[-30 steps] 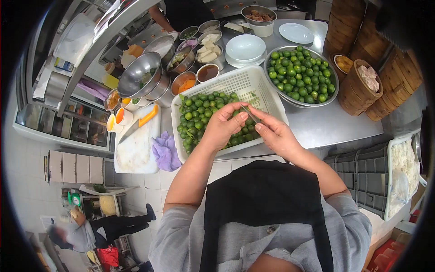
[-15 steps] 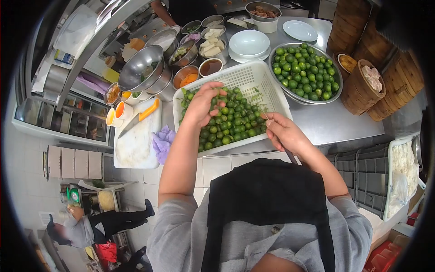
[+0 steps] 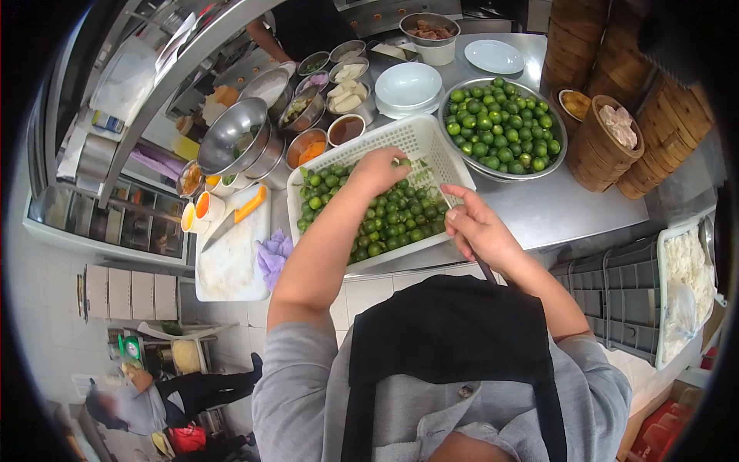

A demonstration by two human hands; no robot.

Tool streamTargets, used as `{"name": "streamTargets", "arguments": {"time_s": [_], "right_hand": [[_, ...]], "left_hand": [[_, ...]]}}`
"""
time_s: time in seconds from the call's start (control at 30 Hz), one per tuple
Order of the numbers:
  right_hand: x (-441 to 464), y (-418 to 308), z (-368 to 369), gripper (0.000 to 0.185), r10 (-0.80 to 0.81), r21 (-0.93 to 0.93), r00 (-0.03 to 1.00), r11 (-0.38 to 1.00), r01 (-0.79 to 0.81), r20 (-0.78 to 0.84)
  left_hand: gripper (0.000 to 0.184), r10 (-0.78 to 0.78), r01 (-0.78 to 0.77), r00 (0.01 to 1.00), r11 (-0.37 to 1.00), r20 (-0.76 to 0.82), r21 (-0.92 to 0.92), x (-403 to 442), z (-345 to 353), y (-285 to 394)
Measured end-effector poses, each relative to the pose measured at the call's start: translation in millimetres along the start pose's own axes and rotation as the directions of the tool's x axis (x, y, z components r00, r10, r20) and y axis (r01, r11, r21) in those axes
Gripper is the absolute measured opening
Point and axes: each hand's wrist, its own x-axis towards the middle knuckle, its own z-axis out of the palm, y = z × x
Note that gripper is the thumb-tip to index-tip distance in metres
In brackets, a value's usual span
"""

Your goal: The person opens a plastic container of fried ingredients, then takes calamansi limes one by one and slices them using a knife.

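My left hand (image 3: 379,172) reaches into a white plastic basket (image 3: 302,245), its fingers curled around a small green lime (image 3: 402,162). Many little limes (image 3: 396,223) fill the basket, with loose leaves and stems along its far right side. At the basket's right edge is my right hand (image 3: 485,231), its index finger stretched out and thumb apart, with nothing visible between them. Beyond the basket, a metal bowl (image 3: 564,146) is heaped with more limes (image 3: 504,127).
Left of the basket lie a white cutting board (image 3: 231,266), a yellow-handled knife (image 3: 235,218) and a purple cloth (image 3: 273,258). Metal bowls (image 3: 235,138) and white plates (image 3: 408,85) stand behind. Bamboo steamers (image 3: 604,158) rise at right. Other people (image 3: 312,31) are nearby.
My left hand has moved right and deeper over the basket, its fingers closing on a lime. My right hand no longer shows the thin stem it pinched, and its index finger has straightened.
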Motion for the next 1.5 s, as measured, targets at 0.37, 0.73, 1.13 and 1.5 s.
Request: {"name": "streamTargets", "arguments": {"time_s": [0.37, 0.73, 1.13, 1.5], "right_hand": [[-7.9, -12.9, 9.6, 0.046, -0.138, 0.022, 0.990, 0.990, 0.137, 0.036], [-8.0, -9.1, 14.7, 0.047, -0.143, 0.037, 0.988, 0.989, 0.141, 0.061], [-3.9, -3.2, 13.6, 0.044, -0.160, -0.082, 0.984, 0.983, 0.167, 0.082], [3.7, 0.5, 18.5, 0.044, -0.306, -0.072, 0.950, 0.948, 0.310, 0.053]], "left_hand": [[0.041, 0.248, 0.145, 0.961, -0.088, 0.119, -0.986, -95.6, 8.2, 39.8], [0.044, 0.178, 0.134, 0.979, -0.215, 0.096, -0.967, -96.4, 29.2, 36.9], [0.043, 0.176, 0.111, 0.982, -0.212, 0.074, -0.971, -97.4, 33.2, 38.9], [0.037, 0.086, -0.051, 0.995, -0.063, -0.056, -0.997, -105.7, 35.3, 48.8]]}}
